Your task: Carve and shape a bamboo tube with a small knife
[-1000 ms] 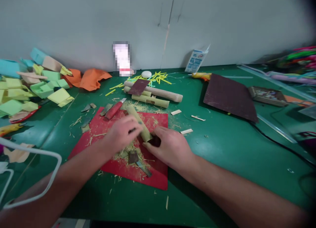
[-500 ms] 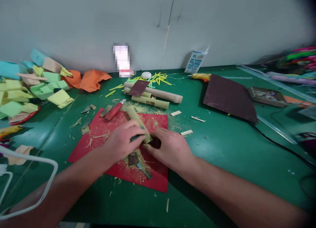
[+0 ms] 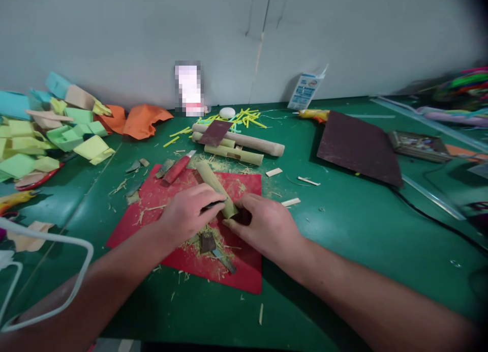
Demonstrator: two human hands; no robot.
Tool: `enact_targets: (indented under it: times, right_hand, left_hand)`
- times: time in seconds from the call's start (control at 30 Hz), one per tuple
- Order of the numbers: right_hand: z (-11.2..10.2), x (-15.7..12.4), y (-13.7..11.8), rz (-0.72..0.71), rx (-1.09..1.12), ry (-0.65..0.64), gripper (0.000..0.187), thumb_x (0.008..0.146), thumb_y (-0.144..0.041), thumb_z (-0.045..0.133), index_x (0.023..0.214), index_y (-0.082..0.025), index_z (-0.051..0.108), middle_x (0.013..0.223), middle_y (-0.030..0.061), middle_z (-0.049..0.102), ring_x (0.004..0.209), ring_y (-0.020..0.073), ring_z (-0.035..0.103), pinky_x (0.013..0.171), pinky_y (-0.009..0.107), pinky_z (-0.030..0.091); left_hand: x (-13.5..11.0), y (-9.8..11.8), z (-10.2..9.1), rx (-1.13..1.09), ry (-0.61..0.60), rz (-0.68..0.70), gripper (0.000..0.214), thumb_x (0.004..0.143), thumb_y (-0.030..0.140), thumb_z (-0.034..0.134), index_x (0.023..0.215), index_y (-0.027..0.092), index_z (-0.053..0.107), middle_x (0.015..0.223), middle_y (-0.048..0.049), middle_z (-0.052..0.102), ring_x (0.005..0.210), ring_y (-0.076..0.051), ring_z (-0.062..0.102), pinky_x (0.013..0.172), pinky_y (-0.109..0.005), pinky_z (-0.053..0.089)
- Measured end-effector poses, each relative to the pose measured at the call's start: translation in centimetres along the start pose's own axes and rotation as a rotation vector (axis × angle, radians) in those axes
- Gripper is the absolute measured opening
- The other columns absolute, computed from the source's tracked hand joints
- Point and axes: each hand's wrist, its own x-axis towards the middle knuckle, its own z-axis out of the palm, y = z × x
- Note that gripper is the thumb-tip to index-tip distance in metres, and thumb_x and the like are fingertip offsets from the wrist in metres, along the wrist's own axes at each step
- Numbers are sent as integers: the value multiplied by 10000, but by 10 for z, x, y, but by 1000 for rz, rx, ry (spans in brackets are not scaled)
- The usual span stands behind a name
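A pale bamboo tube (image 3: 213,181) lies slantwise over the red sheet (image 3: 244,270). Its near end is gripped by my right hand (image 3: 267,222), thumb and fingers closed around it. My left hand (image 3: 192,207) is closed in a pinch at the tube's left side. Between its fingers a thin dark, blade-like piece (image 3: 212,206) partly shows; its kind is unclear. Below the hands, a small dark block (image 3: 208,242) and a narrow metal blade (image 3: 224,260) rest among shavings. A red-handled knife (image 3: 178,169) lies at the sheet's upper left.
Behind are more bamboo tubes (image 3: 244,156) with a brown sandpaper piece (image 3: 216,133) on top. A large dark brown sheet (image 3: 358,148) lies at right, beside a small tray (image 3: 419,146). Folded paper (image 3: 72,136) is heaped at left. A white wire frame (image 3: 86,255) stands near my left forearm.
The view has shifted slightly. Both hands keep their grips at the bamboo tube, with the left fingers moved a little along its side.
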Motion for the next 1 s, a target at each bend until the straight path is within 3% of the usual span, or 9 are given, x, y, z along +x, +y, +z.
enact_targets:
  times: [0.23, 0.43, 0.57, 0.73, 0.87, 1.0]
  right_hand:
    - [-1, -1, -2, 19, -16, -2, 223, 740, -364, 636, 670, -194, 510, 674, -21, 552, 578, 109, 397, 521, 255, 200]
    - [0, -1, -1, -14, -3, 28, 194, 767, -340, 593, 679, -196, 496, 666, -19, 540, 583, 108, 408, 527, 251, 212]
    - [0, -1, -1, -6, -10, 22, 200, 762, -347, 603, 676, -196, 504, 664, -18, 552, 572, 108, 414, 522, 255, 208]
    - [1, -1, -1, -22, 1, 19, 170, 775, -338, 599, 708, -196, 533, 694, -8, 581, 611, 118, 461, 536, 251, 234]
    - [1, -1, -2, -14, -13, 32, 197, 766, -344, 607, 679, -195, 511, 683, -11, 566, 590, 113, 442, 528, 253, 231]
    - [-1, -1, -3, -19, -11, 17, 170, 767, -296, 591, 667, -194, 501, 655, -16, 541, 584, 111, 433, 527, 254, 233]
  left_hand:
    - [6, -13, -4, 38, 81, -63, 127, 879, 178, 612, 964, 140, 698, 903, -58, 688, 849, -150, 650, 776, -268, 504]
    - [3, 8, 2, -76, -121, 48, 155, 924, 205, 551, 962, 146, 689, 894, -56, 673, 836, -150, 636, 739, -266, 497]
    - [4, 8, 3, -38, -64, -45, 138, 914, 217, 569, 932, 156, 691, 845, -44, 662, 808, -156, 627, 729, -281, 489]
    - [4, 11, 4, -45, -125, 26, 153, 930, 221, 542, 924, 154, 680, 828, -38, 641, 788, -146, 614, 696, -262, 477]
    - [3, 14, 5, -24, -52, -10, 148, 923, 202, 548, 889, 140, 677, 814, -41, 636, 768, -145, 611, 694, -267, 471]
    - [2, 17, 7, -48, -122, 33, 161, 936, 212, 527, 925, 150, 675, 838, -45, 637, 790, -149, 613, 692, -261, 475]
